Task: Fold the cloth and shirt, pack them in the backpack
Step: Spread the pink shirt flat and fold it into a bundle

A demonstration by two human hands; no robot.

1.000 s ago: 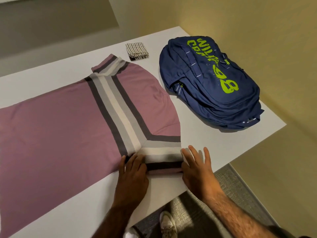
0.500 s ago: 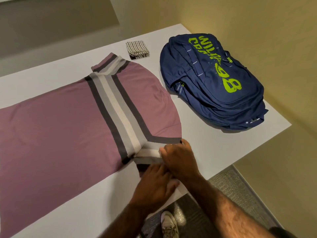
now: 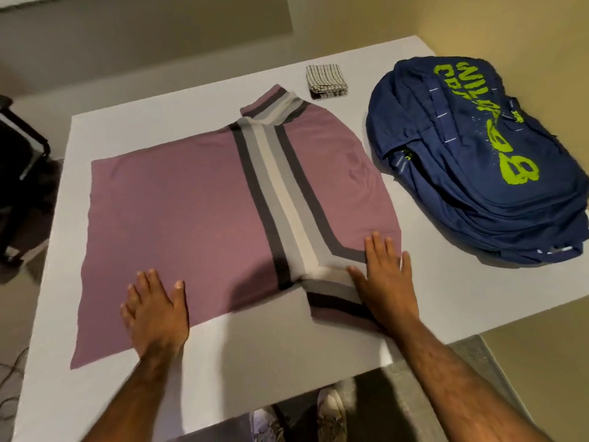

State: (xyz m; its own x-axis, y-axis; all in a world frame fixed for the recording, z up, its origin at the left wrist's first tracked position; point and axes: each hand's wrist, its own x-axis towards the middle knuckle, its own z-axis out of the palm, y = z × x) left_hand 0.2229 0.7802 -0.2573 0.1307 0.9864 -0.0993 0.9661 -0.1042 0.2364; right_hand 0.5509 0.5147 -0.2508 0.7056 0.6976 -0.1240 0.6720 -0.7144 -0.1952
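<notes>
While left hand [image 3: 154, 314] and right hand [image 3: 382, 279] lie flat on the shirt [image 3: 191, 202], the white table [image 3: 255, 362] stands near yellowish walls [image 3: 510, 27].

The navy blue fabric backpack [image 3: 446, 193] carries lime-green print, upside down from here: a big "98", plus letters beginning "CR", the rest lost in creases.

White table [image 3: 446, 298] carries three things. Purple shirt [image 3: 191, 218] with grey, white and dark stripes spread flat in middle. Small striped folded cloth [image 3: 325, 82] at far side, just beside shirt's far sleeve. Blue backpack [image 3: 462, 154] lying flat at right, apart from shirt.
</notes>
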